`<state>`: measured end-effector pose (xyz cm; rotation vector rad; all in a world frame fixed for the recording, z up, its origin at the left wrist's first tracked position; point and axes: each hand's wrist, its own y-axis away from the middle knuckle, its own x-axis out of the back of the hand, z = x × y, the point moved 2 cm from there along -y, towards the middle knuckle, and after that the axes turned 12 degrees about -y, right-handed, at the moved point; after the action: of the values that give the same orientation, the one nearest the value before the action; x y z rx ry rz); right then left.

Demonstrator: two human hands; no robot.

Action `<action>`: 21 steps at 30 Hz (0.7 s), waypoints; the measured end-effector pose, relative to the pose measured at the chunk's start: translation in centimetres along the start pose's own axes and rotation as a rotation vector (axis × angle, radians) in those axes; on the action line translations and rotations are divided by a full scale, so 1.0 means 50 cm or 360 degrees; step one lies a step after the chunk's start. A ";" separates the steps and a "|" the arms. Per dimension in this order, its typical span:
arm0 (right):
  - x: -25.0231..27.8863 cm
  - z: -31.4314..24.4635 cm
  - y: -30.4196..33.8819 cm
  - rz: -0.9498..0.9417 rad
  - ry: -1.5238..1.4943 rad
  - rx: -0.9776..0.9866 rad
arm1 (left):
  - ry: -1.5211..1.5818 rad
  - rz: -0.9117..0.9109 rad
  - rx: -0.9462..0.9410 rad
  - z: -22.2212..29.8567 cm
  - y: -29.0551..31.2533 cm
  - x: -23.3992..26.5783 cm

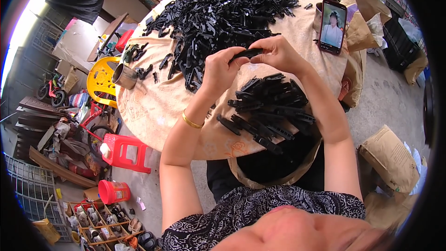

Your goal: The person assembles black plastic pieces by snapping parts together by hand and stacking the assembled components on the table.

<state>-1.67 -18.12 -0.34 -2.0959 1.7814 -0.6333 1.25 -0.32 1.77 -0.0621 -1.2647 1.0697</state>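
Both hands meet over the middle of a round, cloth-covered table. My left hand and my right hand pinch a long, narrow black plastic piece from its two ends. Its exact kind is too small to tell. Beyond them spreads a large heap of similar black pieces. Nearer me, below my wrists, a smaller stack of long black pieces lies at the table's front edge. Under that edge, an open bag with a brown rim has a dark inside.
A phone leans upright against a metal can at the table's right. Another metal cup stands at the left edge, near a yellow chair. A red stool, red bucket and brown paper sack are on the floor.
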 end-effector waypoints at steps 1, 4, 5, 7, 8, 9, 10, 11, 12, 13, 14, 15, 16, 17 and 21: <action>0.000 0.004 0.000 -0.0006 0.0056 -0.0022 | 0.0003 -0.0007 0.0009 -0.004 0.000 -0.002; 0.002 0.009 -0.004 -0.0030 0.0108 -0.0079 | 0.0297 -0.0247 0.0228 -0.021 -0.001 -0.007; 0.002 0.010 -0.005 -0.0050 0.0102 -0.0113 | 0.0297 -0.0247 0.0227 -0.027 -0.003 -0.008; 0.002 0.016 -0.007 -0.0101 0.0129 -0.0180 | 0.0669 -0.0347 0.0296 -0.034 -0.005 -0.012; 0.001 0.019 -0.008 -0.0153 0.0155 -0.0246 | 0.0668 -0.0347 0.0296 -0.035 -0.004 -0.010; 0.005 0.020 -0.010 -0.0122 -0.0086 -0.0324 | 0.0609 -0.0360 0.0337 -0.033 -0.004 -0.007; 0.011 0.021 -0.013 -0.0090 -0.0328 -0.0401 | 0.0549 -0.0371 0.0379 -0.029 -0.003 -0.003; 0.026 0.025 -0.018 -0.0065 -0.0492 -0.0391 | 0.0518 -0.0402 0.0385 -0.019 0.002 -0.002; 0.034 0.036 -0.020 0.0065 -0.0577 -0.0396 | 0.0492 -0.0431 0.0384 -0.008 0.004 -0.003; 0.043 0.057 -0.019 0.0112 -0.0215 -0.0262 | 0.0465 -0.0511 0.0252 -0.002 0.002 -0.011; 0.051 0.078 -0.016 0.0157 0.0148 -0.0128 | 0.0309 -0.0701 0.0103 0.007 0.007 -0.014; 0.045 0.081 -0.015 0.0064 0.0562 -0.0017 | 0.0280 -0.0783 -0.0010 0.014 0.017 -0.016; 0.042 0.084 -0.012 -0.0031 0.0977 0.0095 | 0.0252 -0.0865 -0.0125 0.021 0.021 -0.020; 0.037 0.097 -0.006 -0.0159 0.1237 -0.0099 | 0.0502 -0.0993 -0.0188 0.026 0.018 -0.022; 0.024 0.095 -0.009 -0.0224 0.1321 -0.0193 | 0.0558 -0.1022 0.0440 -0.014 -0.016 -0.045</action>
<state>1.35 -19.40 -4.00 -2.2191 2.0927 -1.6583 2.48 -1.96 0.33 0.3348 -0.7291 0.6256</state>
